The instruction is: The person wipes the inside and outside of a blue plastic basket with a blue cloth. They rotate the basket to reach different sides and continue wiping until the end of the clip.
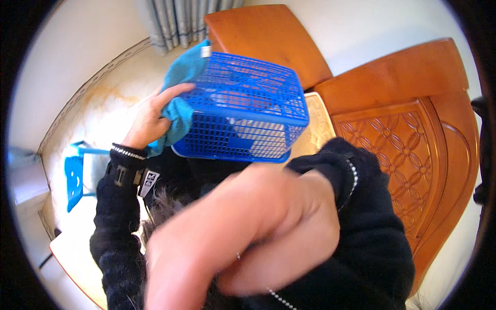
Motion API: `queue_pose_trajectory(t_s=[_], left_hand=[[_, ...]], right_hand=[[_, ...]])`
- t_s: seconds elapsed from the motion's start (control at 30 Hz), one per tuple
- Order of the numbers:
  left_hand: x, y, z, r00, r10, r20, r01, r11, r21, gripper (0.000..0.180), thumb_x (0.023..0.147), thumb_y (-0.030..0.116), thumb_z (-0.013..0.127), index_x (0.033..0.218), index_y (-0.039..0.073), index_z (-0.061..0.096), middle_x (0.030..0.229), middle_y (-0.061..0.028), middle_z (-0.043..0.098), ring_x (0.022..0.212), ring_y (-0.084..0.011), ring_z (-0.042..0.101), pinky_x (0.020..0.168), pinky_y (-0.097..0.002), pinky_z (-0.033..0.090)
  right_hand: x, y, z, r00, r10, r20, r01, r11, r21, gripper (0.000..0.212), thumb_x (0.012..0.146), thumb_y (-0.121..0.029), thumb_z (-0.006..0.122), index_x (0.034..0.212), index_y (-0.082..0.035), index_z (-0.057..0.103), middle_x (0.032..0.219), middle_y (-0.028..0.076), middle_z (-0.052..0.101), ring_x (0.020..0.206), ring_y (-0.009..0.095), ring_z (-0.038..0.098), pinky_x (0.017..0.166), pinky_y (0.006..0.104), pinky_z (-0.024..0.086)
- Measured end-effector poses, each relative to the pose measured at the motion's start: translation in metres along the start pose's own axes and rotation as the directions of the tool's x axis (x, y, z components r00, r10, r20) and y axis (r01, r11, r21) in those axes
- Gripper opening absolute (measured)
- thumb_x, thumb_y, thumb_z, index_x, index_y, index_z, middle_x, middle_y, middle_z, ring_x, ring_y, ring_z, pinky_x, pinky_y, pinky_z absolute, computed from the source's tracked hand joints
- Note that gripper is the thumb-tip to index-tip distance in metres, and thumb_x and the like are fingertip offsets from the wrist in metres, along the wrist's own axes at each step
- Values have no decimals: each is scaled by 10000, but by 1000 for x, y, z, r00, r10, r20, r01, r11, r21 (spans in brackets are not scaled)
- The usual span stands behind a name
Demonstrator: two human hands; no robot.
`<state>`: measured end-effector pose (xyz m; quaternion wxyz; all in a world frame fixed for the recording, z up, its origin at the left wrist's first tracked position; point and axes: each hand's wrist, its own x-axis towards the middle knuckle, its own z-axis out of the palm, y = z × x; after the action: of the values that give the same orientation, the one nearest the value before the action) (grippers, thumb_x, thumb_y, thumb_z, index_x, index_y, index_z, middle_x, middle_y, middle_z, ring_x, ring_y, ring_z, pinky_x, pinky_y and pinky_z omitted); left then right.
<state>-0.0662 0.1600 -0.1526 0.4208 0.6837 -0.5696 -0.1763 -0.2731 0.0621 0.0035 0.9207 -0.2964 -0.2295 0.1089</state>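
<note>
A blue plastic mesh basket lies tilted over my lap, with light and reddish patches showing through its holes. At its left end my left hand is closed on a teal cloth, thumb and fingers gripping it against the basket's side. The cloth hangs down below the hand, and a small white label sticks out at its upper corner. My right hand is raised very close to the camera, away from the basket. It looks large and blurred, bent at the wrist, and its fingertips are hidden.
Right of me stands a carved brown wooden headboard, with a wooden cabinet beyond the basket. A patterned pale surface shows beside the basket. A small blue stool or chair stands at left. Grey curtains hang at the back.
</note>
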Motion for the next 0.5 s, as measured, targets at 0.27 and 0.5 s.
queue_pose_trajectory(t_s=[0.27, 0.5], left_hand=[[-8, 1, 4, 995, -91, -36, 91, 996, 14, 639, 755, -132, 541, 1311, 177, 603, 1280, -163, 608, 1183, -348, 602, 980, -372, 480], [-9, 1, 4, 998, -31, -63, 30, 999, -23, 637, 744, -135, 530, 1307, 155, 602, 1287, -178, 601, 1198, -359, 589, 995, -380, 472]], right_hand=[[17, 26, 24, 958, -185, 221, 105, 937, 333, 595, 757, 50, 423, 1345, 139, 446, 998, 156, 668, 924, 167, 658, 818, 252, 525], [18, 34, 19, 936, -81, 341, -73, 907, 415, 636, 747, 66, 393, 1376, 152, 415, 947, 128, 648, 894, 169, 645, 758, 236, 533]])
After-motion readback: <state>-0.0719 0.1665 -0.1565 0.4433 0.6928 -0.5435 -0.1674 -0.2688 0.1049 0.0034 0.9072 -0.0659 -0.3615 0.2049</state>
